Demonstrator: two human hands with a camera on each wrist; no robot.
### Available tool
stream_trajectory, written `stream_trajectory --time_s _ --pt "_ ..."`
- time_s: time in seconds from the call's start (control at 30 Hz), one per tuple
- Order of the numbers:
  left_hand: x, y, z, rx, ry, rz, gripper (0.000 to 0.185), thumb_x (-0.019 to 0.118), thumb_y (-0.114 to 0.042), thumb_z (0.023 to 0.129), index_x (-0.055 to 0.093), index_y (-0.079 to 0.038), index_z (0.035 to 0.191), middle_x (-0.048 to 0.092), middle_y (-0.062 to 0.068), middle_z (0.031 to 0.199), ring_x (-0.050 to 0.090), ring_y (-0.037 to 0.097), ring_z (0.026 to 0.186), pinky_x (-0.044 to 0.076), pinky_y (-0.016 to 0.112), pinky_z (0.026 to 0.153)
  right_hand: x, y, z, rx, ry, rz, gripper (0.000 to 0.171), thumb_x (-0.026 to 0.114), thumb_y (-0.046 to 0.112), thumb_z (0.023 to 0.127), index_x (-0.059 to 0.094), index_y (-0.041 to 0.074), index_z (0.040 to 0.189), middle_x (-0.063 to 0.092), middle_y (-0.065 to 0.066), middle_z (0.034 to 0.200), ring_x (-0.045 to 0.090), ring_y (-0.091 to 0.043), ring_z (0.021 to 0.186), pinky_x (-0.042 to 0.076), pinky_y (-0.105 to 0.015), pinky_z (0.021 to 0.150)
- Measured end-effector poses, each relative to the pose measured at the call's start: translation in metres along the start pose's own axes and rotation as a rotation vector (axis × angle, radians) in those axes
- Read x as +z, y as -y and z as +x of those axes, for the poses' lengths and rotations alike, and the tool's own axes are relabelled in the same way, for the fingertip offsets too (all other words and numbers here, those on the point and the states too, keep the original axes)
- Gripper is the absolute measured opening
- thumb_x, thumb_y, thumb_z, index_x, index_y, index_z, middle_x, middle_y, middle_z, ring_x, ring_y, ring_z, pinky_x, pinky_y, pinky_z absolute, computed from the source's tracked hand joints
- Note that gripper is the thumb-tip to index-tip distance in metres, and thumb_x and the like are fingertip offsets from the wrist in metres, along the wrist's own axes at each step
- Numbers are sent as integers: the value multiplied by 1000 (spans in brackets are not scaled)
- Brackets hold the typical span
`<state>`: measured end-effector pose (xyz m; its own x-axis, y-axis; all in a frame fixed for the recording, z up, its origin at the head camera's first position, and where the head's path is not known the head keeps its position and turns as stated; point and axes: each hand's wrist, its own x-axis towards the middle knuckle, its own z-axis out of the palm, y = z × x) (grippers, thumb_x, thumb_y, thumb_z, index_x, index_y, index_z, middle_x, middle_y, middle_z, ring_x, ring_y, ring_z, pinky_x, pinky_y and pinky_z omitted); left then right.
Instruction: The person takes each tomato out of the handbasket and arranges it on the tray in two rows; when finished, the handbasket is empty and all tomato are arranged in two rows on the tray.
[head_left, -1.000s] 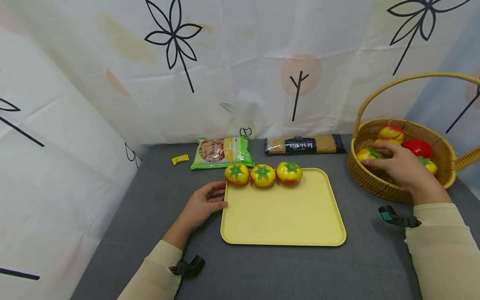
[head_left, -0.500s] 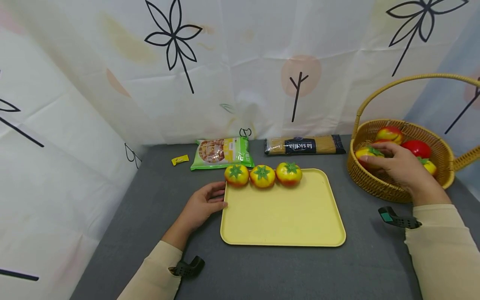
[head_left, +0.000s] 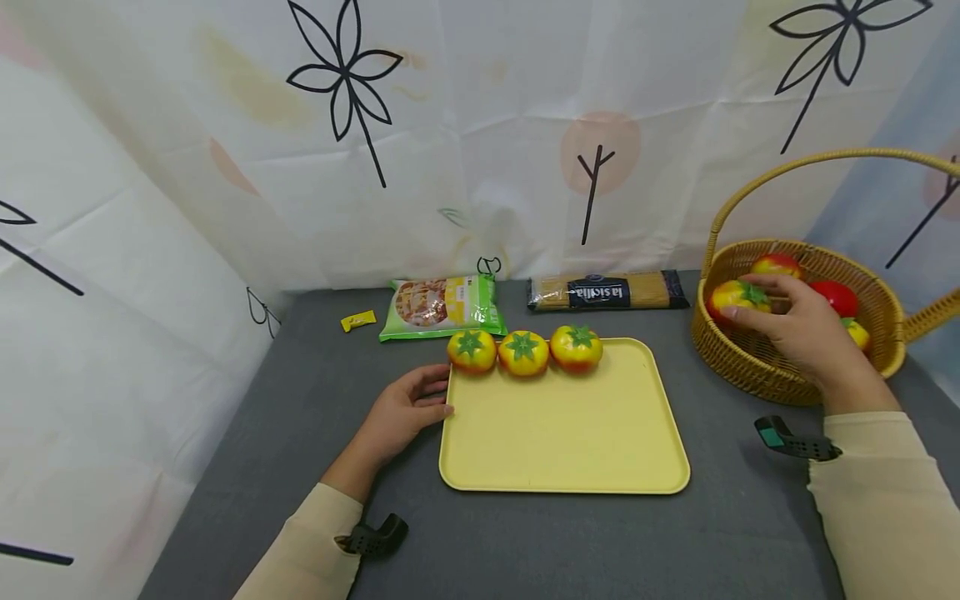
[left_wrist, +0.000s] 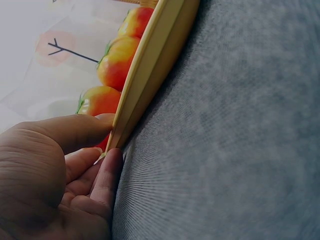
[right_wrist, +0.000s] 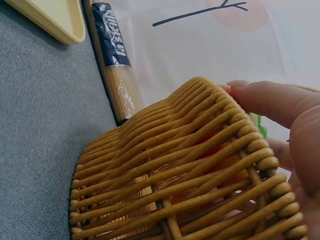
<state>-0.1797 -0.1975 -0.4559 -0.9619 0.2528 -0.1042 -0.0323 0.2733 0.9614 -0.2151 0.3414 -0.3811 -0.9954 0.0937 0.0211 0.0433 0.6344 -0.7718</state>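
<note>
My right hand, inside the wicker basket, grips a yellow-and-red toy tomato with a green star-shaped top. In the right wrist view the basket's weave covers most of that tomato; the thumb shows at the rim. The yellow tray lies on the table, and my left hand pinches its left edge between thumb and fingers. Along the tray's back edge sit three similar tomatoes, the left, the middle and the right one.
More toy produce stays in the basket, including a red piece and a yellow one. The basket's tall handle arches above. Behind the tray lie a green food packet, a spaghetti pack and a small yellow wrapper.
My right hand has closed round the tomato and raised it slightly inside the basket. The left hand and the tray have kept their places.
</note>
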Motion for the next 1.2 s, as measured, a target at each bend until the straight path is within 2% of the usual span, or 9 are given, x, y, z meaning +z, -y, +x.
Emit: stream_trajectory --time_s 0.17,0.47,0.57,0.77,0.97,1.2 --pt "0 -1 0 -10 -5 1 65 81 0 97 55 -1 157 59 17 153 59 34 137 55 39 108 0 7 -4 -3 -22 8 75 70 42 108 41 0 163 43 -29 153 45 -48 126 45 -11 67" --pt "-1 -1 -1 9 7 0 65 80 -1 98 53 2 158 57 21 154 58 36 139 54 38 109 0 17 -10 -75 -56 20 73 74 42 106 46 3 161 47 -20 148 47 -36 118 47 -10 69" --pt "0 -1 -1 17 9 1 64 80 -1 99 53 3 157 57 21 154 58 37 139 54 38 109 1 23 -12 -95 -61 26 72 75 44 105 48 6 160 48 -16 147 47 -39 123 46 -8 70" --pt "0 -1 -2 21 5 7 65 80 -1 99 53 3 157 57 21 154 58 37 139 55 38 108 2 37 -18 -116 -38 22 73 75 45 105 48 6 161 45 -22 154 43 -54 135 43 -5 72" --pt "0 0 -1 16 7 4 65 80 -1 98 54 2 157 58 21 153 58 37 138 55 39 108 7 47 -21 -134 16 21 76 75 40 106 42 4 164 41 -29 157 40 -57 138 42 -3 73" --pt "0 -1 -1 9 14 -7 66 80 -1 98 53 1 158 57 22 153 59 38 138 55 39 108 21 57 -23 -201 59 38 71 78 34 105 47 5 161 44 -24 156 46 -51 137 43 -6 79"
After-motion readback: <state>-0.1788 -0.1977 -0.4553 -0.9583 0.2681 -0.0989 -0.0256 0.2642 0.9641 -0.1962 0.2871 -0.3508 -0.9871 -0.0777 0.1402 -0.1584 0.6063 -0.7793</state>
